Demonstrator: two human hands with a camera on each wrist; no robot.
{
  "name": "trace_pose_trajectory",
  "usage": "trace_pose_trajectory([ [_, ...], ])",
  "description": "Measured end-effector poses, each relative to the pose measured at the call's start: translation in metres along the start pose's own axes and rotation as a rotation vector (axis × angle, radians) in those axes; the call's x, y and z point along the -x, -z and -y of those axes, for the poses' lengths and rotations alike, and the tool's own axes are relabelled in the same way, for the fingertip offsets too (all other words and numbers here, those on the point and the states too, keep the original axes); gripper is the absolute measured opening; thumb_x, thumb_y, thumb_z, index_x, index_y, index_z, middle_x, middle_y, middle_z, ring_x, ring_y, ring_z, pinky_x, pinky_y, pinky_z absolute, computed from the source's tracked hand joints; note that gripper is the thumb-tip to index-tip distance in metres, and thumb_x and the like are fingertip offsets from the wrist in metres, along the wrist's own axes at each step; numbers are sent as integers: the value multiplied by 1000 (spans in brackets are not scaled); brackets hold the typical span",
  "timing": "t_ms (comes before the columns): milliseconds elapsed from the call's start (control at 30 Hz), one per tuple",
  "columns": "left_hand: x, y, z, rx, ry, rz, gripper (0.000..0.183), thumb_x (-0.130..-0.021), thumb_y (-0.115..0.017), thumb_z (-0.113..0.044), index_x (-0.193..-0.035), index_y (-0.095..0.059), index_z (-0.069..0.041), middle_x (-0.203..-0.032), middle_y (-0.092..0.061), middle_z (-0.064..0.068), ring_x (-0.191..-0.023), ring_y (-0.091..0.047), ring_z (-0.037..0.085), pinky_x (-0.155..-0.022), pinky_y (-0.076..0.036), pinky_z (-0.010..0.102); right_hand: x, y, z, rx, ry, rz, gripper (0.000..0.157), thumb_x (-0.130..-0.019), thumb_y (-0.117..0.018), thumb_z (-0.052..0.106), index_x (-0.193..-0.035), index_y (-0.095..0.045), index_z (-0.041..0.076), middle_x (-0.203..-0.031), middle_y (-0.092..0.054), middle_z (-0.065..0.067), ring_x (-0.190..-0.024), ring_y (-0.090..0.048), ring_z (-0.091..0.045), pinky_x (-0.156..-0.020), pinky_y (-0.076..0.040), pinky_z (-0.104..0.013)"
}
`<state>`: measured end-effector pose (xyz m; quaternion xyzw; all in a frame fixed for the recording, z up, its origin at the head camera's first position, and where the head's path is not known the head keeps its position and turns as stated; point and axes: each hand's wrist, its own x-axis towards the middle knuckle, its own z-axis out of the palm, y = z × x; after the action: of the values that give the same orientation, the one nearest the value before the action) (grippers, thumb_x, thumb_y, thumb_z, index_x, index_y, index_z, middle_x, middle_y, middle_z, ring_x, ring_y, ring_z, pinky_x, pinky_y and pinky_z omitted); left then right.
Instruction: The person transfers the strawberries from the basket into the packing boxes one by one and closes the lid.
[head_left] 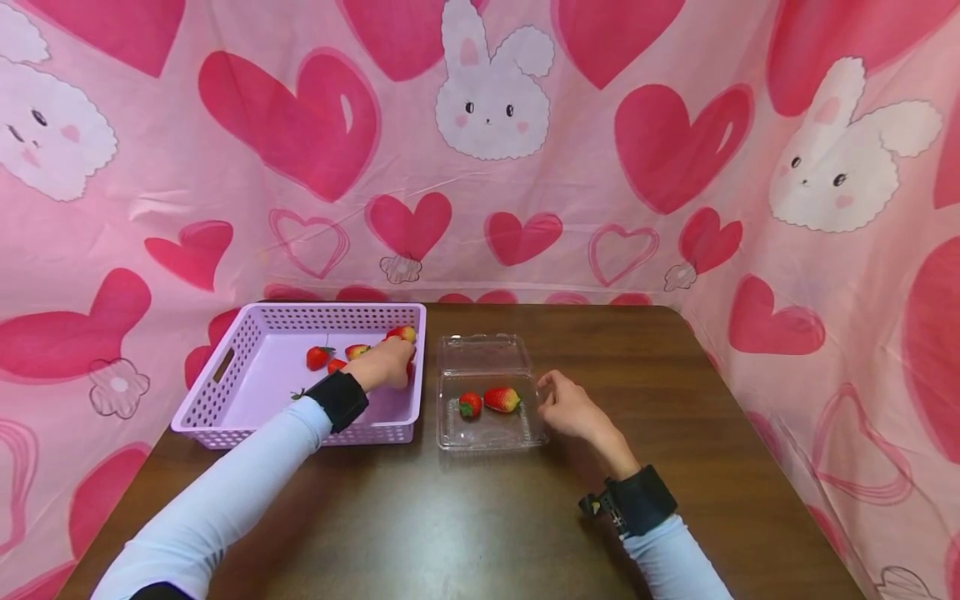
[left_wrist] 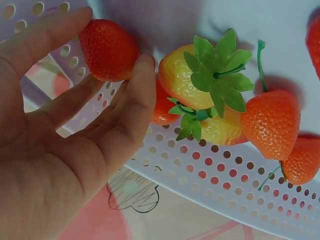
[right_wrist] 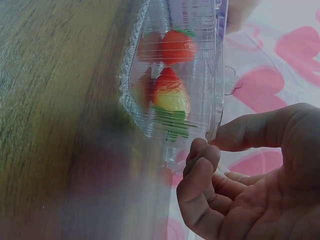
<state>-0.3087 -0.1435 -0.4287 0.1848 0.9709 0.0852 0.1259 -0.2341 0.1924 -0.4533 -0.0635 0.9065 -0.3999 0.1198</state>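
My left hand [head_left: 384, 362] is inside the lilac basket [head_left: 251, 367] by its right wall. In the left wrist view it pinches a red toy strawberry [left_wrist: 109, 50] between thumb and fingers. Beside it lie several more strawberries, among them a yellow-red one [left_wrist: 182, 75] with green leaves and an orange-red one [left_wrist: 272, 125]. My right hand [head_left: 572, 407] is at the right side of an opened clear plastic clamshell box [head_left: 487, 437], pinching its rim with thumb and curled fingers. Two strawberries lie in the box: a small red one [head_left: 470, 405] and a larger red-yellow one [head_left: 502, 400].
Basket and box stand side by side on a brown wooden table [head_left: 420, 517]. The box's lid [head_left: 483, 354] is folded back, away from me. A pink cloth [head_left: 465, 183] with hearts and rabbits hangs behind the table and along its sides.
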Motion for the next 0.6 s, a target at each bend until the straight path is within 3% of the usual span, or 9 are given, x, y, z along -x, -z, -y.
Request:
trace_pose_trajectory([
  [200, 3, 2, 2, -9, -40, -46, 11, -81, -73, 2, -87, -64, -1, -82, -59, 12, -80, -58, 31, -73, -49, 39, -1, 0, 1, 20, 10, -5, 39, -92, -66, -2, -130, -54, -1, -78, -57, -9, -64, -54, -21, -58, -46, -32],
  [600, 15, 7, 1, 44, 0, -97, 20, -86, -70, 1, -99, -56, 1, -81, -54, 14, -81, -55, 33, -70, -48, 43, 1, -1, 4, 16, 2, -7, 40, -92, -66, -2, -130, -54, -1, -79, -57, -10, -66, -54, -22, -58, -45, -32],
])
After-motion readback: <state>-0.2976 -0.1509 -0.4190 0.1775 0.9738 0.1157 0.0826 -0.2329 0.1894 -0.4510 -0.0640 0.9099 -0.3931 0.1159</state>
